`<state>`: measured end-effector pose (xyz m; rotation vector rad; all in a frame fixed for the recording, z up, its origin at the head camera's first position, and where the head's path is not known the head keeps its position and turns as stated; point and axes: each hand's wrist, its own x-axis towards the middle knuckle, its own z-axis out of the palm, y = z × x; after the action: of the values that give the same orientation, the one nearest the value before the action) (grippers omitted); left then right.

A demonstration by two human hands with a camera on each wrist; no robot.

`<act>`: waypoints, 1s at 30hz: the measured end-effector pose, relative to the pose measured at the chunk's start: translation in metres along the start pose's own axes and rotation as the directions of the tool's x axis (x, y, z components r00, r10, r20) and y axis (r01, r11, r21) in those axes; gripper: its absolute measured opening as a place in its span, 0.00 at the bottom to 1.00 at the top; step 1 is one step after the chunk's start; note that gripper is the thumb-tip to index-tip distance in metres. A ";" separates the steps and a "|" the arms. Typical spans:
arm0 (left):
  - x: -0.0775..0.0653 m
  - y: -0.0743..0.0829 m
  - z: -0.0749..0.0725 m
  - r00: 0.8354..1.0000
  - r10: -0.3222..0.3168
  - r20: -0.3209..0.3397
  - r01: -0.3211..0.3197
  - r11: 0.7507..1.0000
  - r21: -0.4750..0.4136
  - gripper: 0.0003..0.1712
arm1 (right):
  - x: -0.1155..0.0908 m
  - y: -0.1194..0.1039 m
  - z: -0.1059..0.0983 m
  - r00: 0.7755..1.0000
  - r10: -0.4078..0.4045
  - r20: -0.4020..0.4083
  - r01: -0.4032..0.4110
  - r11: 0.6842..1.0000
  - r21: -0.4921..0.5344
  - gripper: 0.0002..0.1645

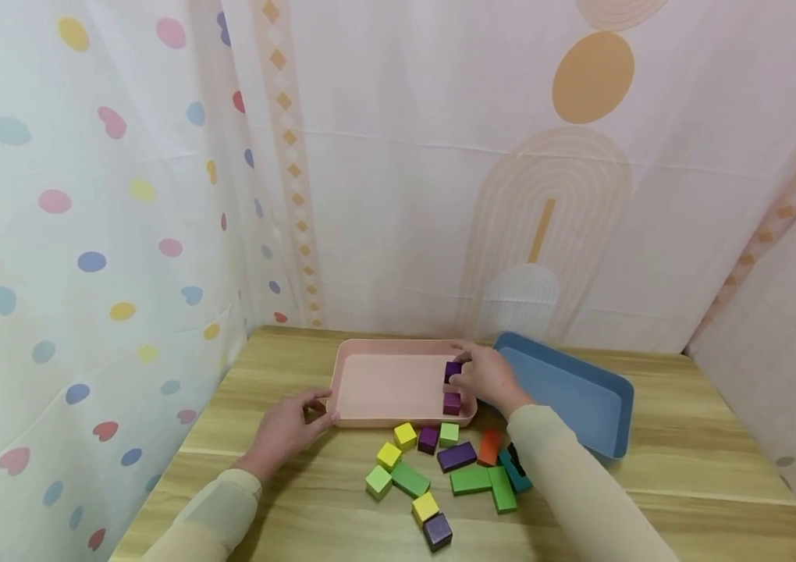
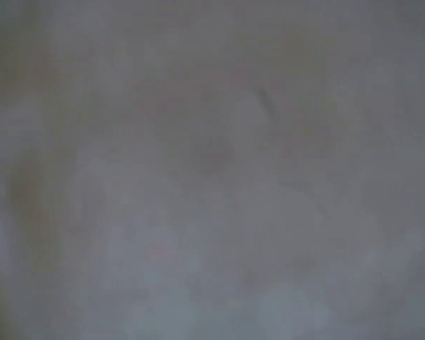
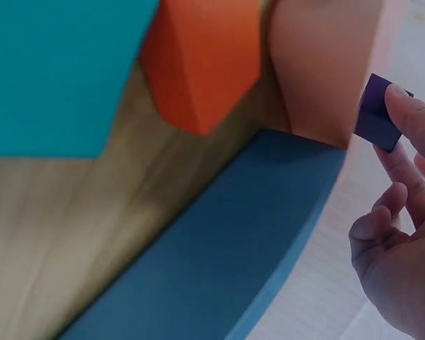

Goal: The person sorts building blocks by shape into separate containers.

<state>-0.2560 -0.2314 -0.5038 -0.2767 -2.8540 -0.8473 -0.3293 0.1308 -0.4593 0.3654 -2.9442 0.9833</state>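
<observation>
In the head view, my right hand (image 1: 488, 376) pinches a dark purple cube (image 1: 452, 371) over the right end of the pink tray (image 1: 384, 384). The right wrist view shows this purple cube (image 3: 377, 117) between thumb and fingers. Another purple cube (image 1: 451, 403) sits in the tray's front right corner. My left hand (image 1: 287, 429) rests at the tray's front left corner, thumb and fingertips touching the rim. The left wrist view is a dim blur.
A blue tray (image 1: 566, 390) stands at an angle on the right. In front of the pink tray lie several loose blocks, among them a yellow cube (image 1: 405, 435), an orange block (image 1: 489, 447), a teal block (image 1: 514, 473) and a green block (image 1: 470, 480). Patterned curtains (image 1: 398, 195) hang behind the table.
</observation>
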 end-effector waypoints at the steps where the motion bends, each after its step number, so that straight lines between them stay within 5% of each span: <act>1: 0.000 0.000 0.000 1.000 0.000 0.000 0.000 1.000 -0.001 0.28 | 0.001 0.000 0.002 1.000 0.000 0.004 0.000 1.000 -0.015 0.40; 15: -0.001 -0.003 0.004 1.000 0.005 0.002 -0.005 1.000 -0.004 0.28 | 0.000 -0.007 0.022 0.999 0.015 -0.031 -0.021 0.978 -0.208 0.37; 20: -0.002 -0.002 0.006 1.000 -0.002 0.009 0.002 1.000 -0.005 0.27 | -0.001 -0.003 0.023 0.997 -0.035 -0.062 0.017 0.964 -0.266 0.37; 30: -0.002 -0.001 0.006 1.000 -0.016 0.014 0.016 1.000 -0.006 0.28 | -0.006 -0.005 0.016 0.998 -0.043 -0.050 0.032 0.979 -0.201 0.37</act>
<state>-0.2549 -0.2291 -0.5097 -0.2611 -2.8707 -0.8607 -0.3212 0.1188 -0.4694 0.3792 -2.9402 0.6721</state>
